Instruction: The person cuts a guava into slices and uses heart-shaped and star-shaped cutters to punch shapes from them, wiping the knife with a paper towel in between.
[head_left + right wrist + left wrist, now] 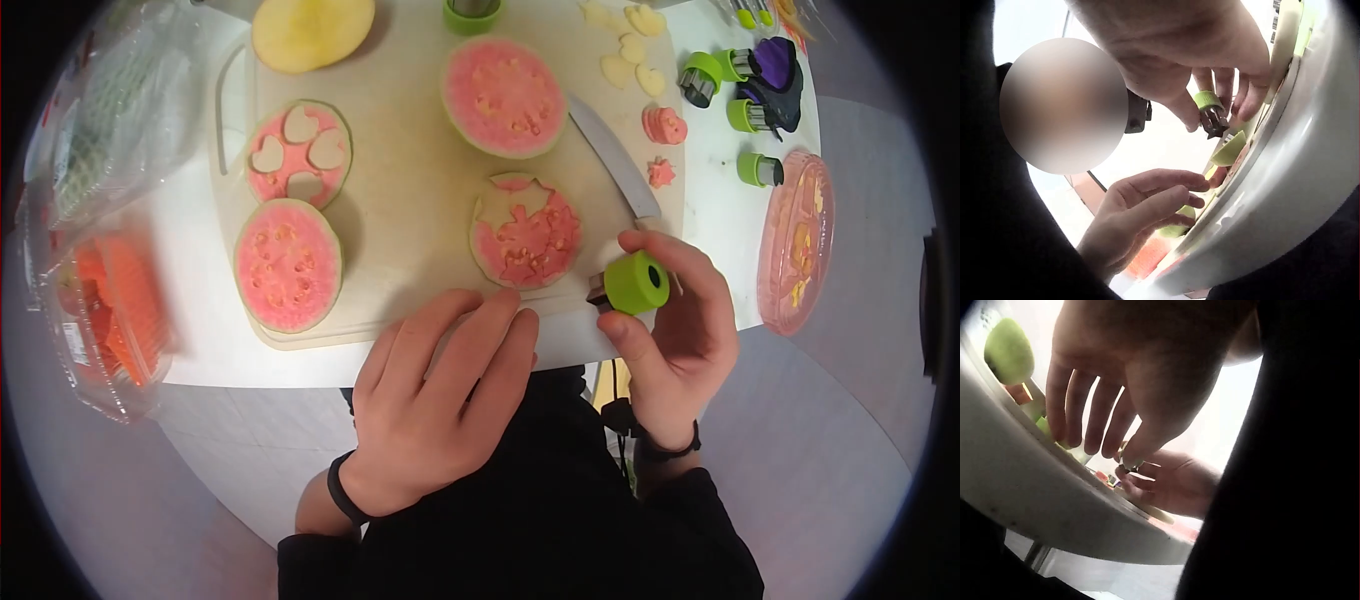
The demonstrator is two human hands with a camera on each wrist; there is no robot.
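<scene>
In the head view the right hand (690, 330) holds a green-topped metal cutter (636, 283) between thumb and fingers, its metal edge facing left. The right wrist view shows this cutter (1210, 112) with a pointed metal outline, held by the right hand (1179, 56). The left hand (440, 400), fingers extended and slightly spread, reaches the lower edge of a pink fruit slice (525, 235) with cut shapes in it; whether the fingertips touch it, I cannot tell. In the left wrist view the left hand (1129, 369) has nothing in its grip.
On the cutting board (400, 200) lie a knife (612, 160), a round pink slice (505, 97), another slice (288, 265), a slice with heart-shaped holes (257, 181) and small cut shapes (660, 172). More cutters (702, 78) and a lidded container (796, 243) stand right; plastic packages (120, 310) lie left.
</scene>
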